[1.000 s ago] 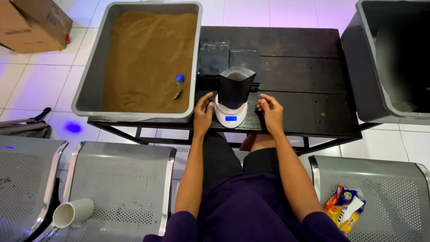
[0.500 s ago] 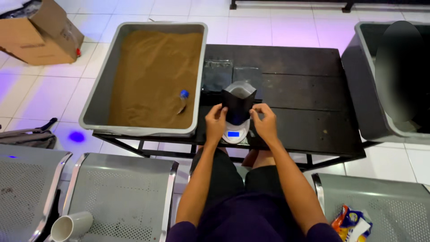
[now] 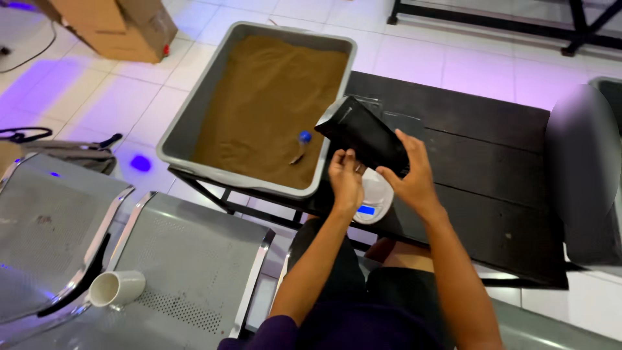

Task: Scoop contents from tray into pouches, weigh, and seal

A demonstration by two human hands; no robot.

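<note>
The person's left hand (image 3: 345, 178) grips the lower end of a black pouch (image 3: 363, 137), fingers curled against its underside. The right hand (image 3: 413, 178) closes round the pouch from the other side, thumb on its face and fingers wrapped behind. Both hands hold the pouch clear of the table, tilted so that its open top leans toward the grey tub (image 3: 194, 123) on the left.

Just below the hands sits a small white scale (image 3: 374, 198) with a lit blue display (nothing rests on its platform, as far as the hands let one see). It stands near the front edge of a dark wooden table (image 3: 492, 188).

The tub is filled with brown powder (image 3: 265, 97), and a scoop with a blue handle end (image 3: 301, 144) lies in the powder near the tub's right wall. Another flat black pouch (image 3: 402, 120) lies on the table behind the held one.

Farther out, a perforated metal bench (image 3: 188, 272) stands on the left with a white mug (image 3: 116, 288) lying on its side on the seat. A cardboard box (image 3: 113, 26) sits on the tiled floor at the top left, and a second grey bin (image 3: 583, 175) fills the right edge.
</note>
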